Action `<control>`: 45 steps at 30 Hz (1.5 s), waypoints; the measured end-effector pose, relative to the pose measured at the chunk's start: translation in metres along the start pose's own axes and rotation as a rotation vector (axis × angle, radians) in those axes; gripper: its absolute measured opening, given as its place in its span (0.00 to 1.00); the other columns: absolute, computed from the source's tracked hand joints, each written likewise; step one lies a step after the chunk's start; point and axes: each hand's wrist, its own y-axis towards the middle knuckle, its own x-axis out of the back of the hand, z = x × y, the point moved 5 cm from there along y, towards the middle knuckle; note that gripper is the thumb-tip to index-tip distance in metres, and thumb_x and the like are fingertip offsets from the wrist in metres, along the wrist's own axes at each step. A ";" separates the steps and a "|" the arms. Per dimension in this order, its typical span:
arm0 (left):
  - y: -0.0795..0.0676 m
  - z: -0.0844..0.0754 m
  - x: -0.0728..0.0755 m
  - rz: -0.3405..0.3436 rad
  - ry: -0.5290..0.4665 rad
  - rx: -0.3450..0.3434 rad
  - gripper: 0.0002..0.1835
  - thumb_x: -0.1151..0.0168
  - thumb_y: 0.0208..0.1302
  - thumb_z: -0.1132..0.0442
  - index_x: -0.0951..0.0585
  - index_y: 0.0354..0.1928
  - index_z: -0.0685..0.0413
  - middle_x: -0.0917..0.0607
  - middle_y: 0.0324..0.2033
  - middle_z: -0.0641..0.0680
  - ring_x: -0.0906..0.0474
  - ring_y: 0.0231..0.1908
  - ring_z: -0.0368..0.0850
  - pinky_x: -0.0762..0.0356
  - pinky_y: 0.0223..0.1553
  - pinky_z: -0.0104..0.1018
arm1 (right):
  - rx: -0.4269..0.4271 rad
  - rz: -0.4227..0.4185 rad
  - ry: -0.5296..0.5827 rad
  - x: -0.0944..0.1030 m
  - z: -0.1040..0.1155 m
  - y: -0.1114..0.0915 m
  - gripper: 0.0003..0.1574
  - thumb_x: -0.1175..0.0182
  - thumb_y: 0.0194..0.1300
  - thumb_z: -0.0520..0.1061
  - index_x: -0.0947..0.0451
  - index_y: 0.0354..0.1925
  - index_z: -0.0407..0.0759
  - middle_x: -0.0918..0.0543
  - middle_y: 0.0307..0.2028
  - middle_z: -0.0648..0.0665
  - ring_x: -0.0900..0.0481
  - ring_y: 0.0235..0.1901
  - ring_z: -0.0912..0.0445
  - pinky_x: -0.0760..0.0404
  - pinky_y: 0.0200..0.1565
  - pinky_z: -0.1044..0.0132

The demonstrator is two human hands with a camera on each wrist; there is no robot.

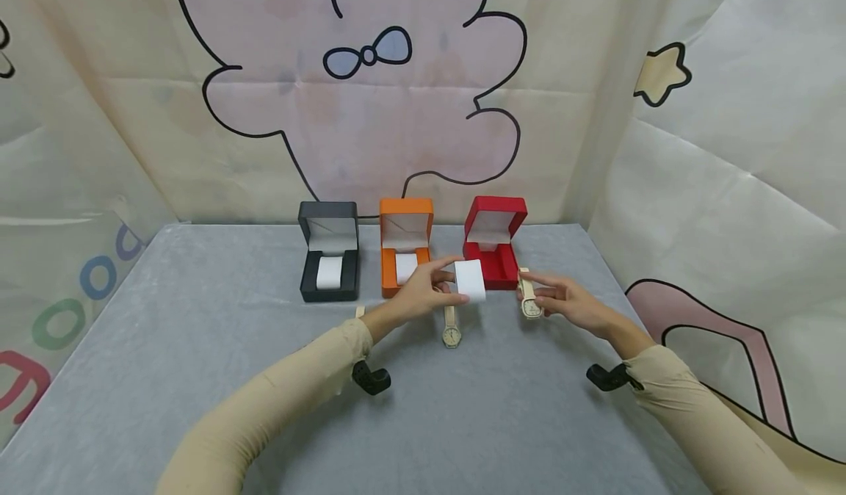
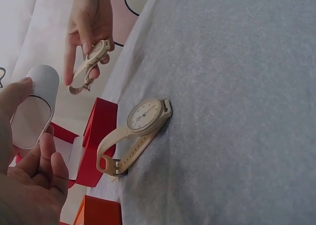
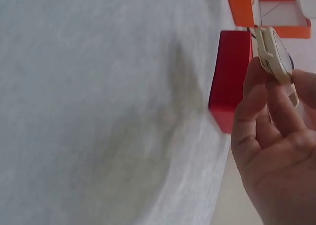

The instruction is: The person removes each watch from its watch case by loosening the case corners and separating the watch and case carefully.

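Between thumb and fingers my left hand (image 1: 423,289) holds a white watch cushion (image 1: 471,281) above the table, just left of the red watch box (image 1: 500,266). A cream wristwatch (image 1: 531,307) is pinched in my right hand (image 1: 570,302), by the red box's front right corner. That box stands with its lid up and shows no cushion in its red tray. Below my left hand, a second cream wristwatch (image 2: 144,117) lies buckled on the table. Part of another pale strap (image 1: 360,311) shows beside the left sleeve; the sleeve hides the rest.
To the left stand an orange box (image 1: 390,282) and a black box (image 1: 350,282), lids up, each with a white cushion inside. Grey cloth covers the table (image 1: 463,421). A printed curtain (image 1: 396,128) hangs right behind the boxes, with more fabric at both sides.
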 end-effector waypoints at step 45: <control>-0.001 -0.004 0.001 0.011 0.013 -0.004 0.39 0.28 0.61 0.65 0.32 0.74 0.48 0.15 0.54 0.64 0.24 0.38 0.43 0.25 0.40 0.29 | 0.078 0.027 -0.325 -0.005 -0.024 -0.018 0.31 0.42 0.71 0.34 0.32 0.71 0.33 0.28 0.69 0.29 0.21 0.58 0.37 0.24 0.52 0.77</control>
